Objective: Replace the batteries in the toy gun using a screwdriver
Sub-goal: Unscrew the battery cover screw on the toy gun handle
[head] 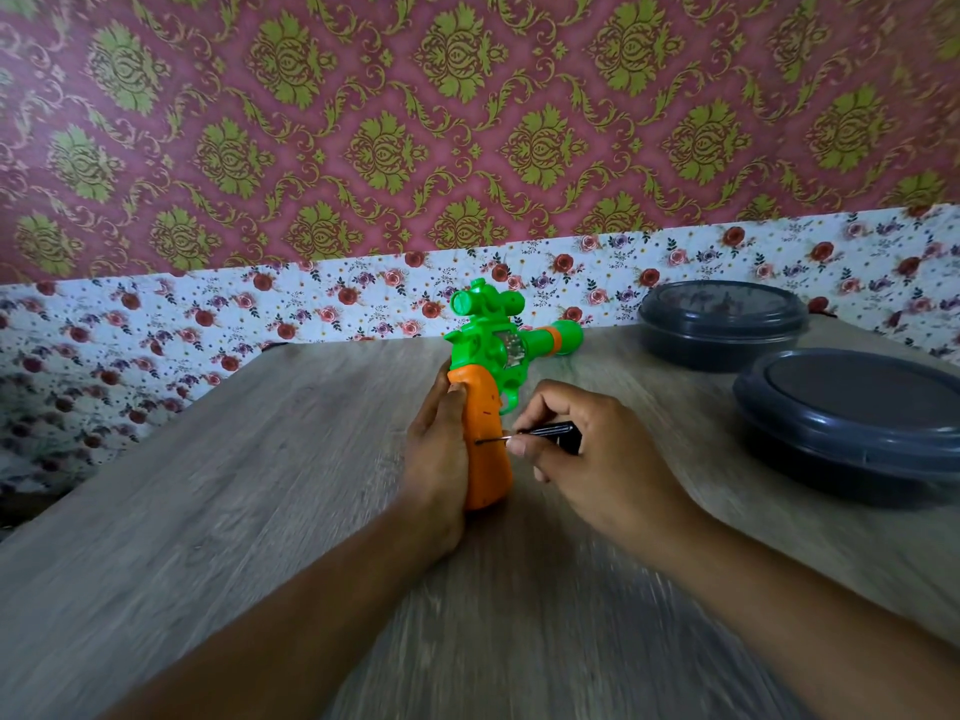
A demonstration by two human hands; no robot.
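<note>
The toy gun (488,387) stands near the middle of the counter (218,511), grip end toward the camera and green barrel pointing away to the right, a green scope on top. The left hand (436,449) lies along the left side of the orange grip (485,444), fingers wrapped behind it and the thumb pressed on the grip's upper edge, steadying the gun. Just to the right, the right hand (587,454) pinches a screwdriver (540,432) between thumb and curled fingers; the black handle shows between the fingers and the thin metal shaft runs level to the left, its tip touching the side of the grip about halfway down, probably at a screw, though the spot is too small to make out. Both forearms reach in from the lower edge, bare. The counter is a grey wood-grain surface, blurred toward the near edge. At its right stand two dark grey round containers with lids, one (722,324) farther back by the wall and one (852,418) nearer, close together and well apart from the gun. Behind the counter a white band of floral paper (208,314) with red roses runs along the wall, and above it pink wallpaper (467,122) carries a green damask pattern.
</note>
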